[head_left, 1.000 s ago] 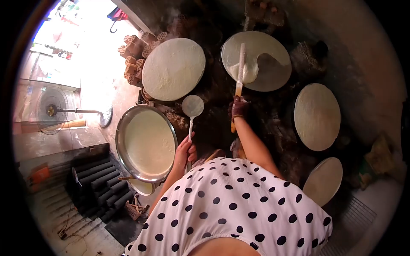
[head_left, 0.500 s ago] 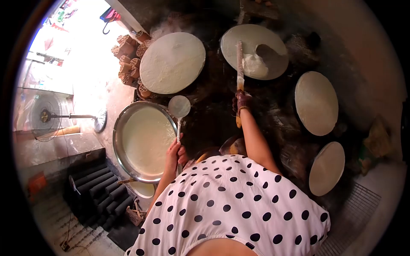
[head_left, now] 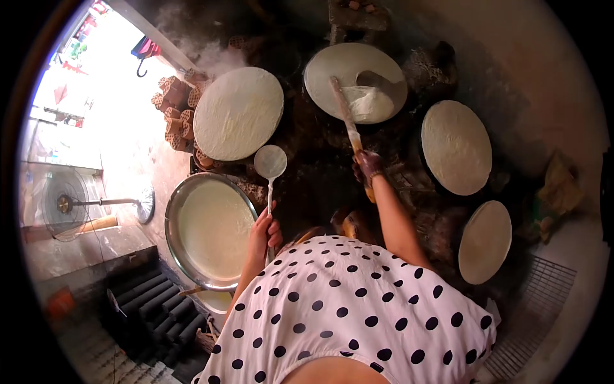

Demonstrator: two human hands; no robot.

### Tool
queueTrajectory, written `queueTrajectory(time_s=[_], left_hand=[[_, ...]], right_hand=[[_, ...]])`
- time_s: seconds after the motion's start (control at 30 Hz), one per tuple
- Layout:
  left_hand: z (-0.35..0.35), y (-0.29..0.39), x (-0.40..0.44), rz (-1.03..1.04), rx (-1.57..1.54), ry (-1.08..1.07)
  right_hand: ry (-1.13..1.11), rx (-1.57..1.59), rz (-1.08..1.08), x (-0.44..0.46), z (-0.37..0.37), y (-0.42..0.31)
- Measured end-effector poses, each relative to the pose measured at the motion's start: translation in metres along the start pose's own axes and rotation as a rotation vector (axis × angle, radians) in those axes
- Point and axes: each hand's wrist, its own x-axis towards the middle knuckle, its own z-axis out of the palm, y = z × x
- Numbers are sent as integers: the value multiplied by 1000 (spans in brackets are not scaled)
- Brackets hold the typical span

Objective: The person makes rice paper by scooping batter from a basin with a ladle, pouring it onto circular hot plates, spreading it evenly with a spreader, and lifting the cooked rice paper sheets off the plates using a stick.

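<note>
My left hand is closed around the handle of a ladle, whose round bowl is held up beside a wide metal basin of creamy white liquid. In my right hand, which wears a dark glove, is a long flat wooden spatula. Its far end lies over a round pan surface at the top. There a bunched white sheet sits just right of the spatula; whether they touch I cannot tell. A dark patch shows behind the sheet.
Other round white-topped pans stand at upper left, right and lower right. Hollow bricks are stacked at left. Dark cylinders lie lower left, near a standing fan. Steam rises behind the upper-left pan.
The spatula has tilted, its far end now leaning left and my right hand lower and nearer to me. The bunched sheet looks wider. My left hand still holds the ladle. The whole view has shifted slightly.
</note>
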Motion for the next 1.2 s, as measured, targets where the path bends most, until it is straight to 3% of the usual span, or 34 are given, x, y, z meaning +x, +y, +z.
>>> queueTrajectory(time_s=[0.03, 0.2, 0.3, 0.33, 0.4, 0.43, 0.5, 0.6, 0.67, 0.7, 0.77, 0.87, 0.93, 0.97, 1.0, 1.07, 1.13, 1.17, 1.2], left_hand=[[6, 2, 0, 2, -1, 20], [17, 3, 20, 34, 30, -46], [42, 5, 30, 32, 34, -52], [51, 5, 33, 26, 44, -53], [66, 6, 40, 6, 27, -39], [71, 6, 44, 4, 36, -42], [78, 6, 49, -2, 9, -64], [89, 5, 53, 26, 60, -73], [97, 7, 55, 18, 43, -63], [98, 6, 60, 8, 33, -74], [100, 5, 67, -7, 11, -79], [108, 5, 65, -6, 14, -107], [106, 5, 65, 2, 16, -137], [107, 5, 65, 10, 39, -125], [108, 6, 64, 20, 61, -113], [102, 4, 63, 28, 52, -137], [102, 5, 63, 12, 44, -103], [102, 5, 63, 10, 48, -99], [104, 5, 65, -8, 53, -93]], right_hand=[[53, -54, -80, 35, -27, 29], [151, -65, -3, 15, -111, -25], [225, 0, -2, 31, -110, -61], [212, -36, -119, 33, -102, -68], [110, 89, -20, 13, -78, -67], [-5, -204, -206, 47, -83, -25], [-57, -433, -288, 61, -97, 26], [63, 14, 67, -1, -124, -16], [91, 60, 89, 25, -144, -42], [133, 27, -35, 47, -148, -56], [160, 27, 39, 71, -140, -105], [201, -101, -206, 127, -127, -109], [220, -282, -568, 208, -137, -46], [288, -346, -842, 94, -122, -77], [462, -413, -741, 56, -116, -78], [521, -140, -257, 53, -108, -61], [498, -553, -267, 19, -79, -71], [499, -621, -397, 48, -72, -52], [495, -617, -392, 59, -78, -53]])
